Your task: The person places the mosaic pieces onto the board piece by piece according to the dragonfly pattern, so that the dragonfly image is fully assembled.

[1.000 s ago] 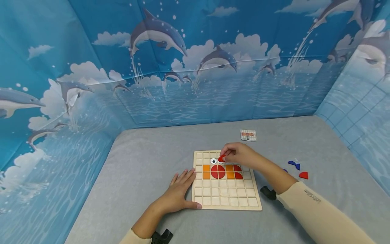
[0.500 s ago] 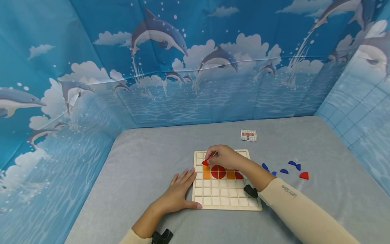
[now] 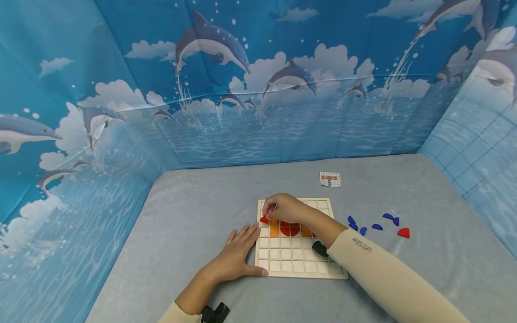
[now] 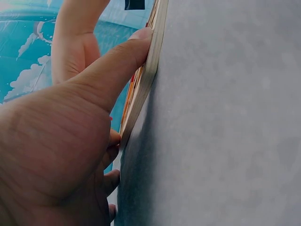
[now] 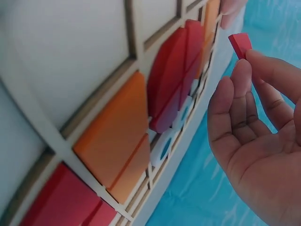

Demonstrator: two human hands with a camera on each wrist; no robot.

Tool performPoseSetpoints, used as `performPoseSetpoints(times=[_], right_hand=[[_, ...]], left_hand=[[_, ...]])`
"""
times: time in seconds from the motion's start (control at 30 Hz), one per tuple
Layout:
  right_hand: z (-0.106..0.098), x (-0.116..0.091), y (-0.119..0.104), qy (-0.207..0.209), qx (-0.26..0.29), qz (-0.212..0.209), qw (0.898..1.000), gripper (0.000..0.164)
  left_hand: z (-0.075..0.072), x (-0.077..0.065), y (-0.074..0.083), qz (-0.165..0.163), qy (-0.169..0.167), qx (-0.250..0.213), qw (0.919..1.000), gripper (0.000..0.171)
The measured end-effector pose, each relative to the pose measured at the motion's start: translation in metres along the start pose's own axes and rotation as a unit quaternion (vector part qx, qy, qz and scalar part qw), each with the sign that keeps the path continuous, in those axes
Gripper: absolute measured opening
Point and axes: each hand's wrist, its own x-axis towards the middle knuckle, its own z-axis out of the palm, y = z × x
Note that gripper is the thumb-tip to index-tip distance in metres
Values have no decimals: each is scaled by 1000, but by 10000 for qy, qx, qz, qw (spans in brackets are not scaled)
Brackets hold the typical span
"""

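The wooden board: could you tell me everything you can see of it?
The board looks like pale wood, thin and squarish, with ridges dividing it into small squares. It lies flat on the gray table. Set in it are orange squares, a red circle in pieces and white discs with dark centers. The left hand touches its left edge; the right hand hides part.

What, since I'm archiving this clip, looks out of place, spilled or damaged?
Nothing stands out as spilled or damaged. Blue pieces and a red piece lie scattered right of the wooden board, but seem just unplaced; the visible orange squares sit in their cells.
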Motion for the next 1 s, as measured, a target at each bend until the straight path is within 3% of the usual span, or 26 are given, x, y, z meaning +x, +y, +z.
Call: performPoseSetpoints(times=[0.67,1.0], right_hand=[[13,8,2,-120,-1071,-78,9941,11],[13,9,3,-151,-1136,-71,9934,12]], left_hand=[[-2,-1,2,72,24,-46,10000,114],[-1,-1,2,42,52,28,10000,114]])
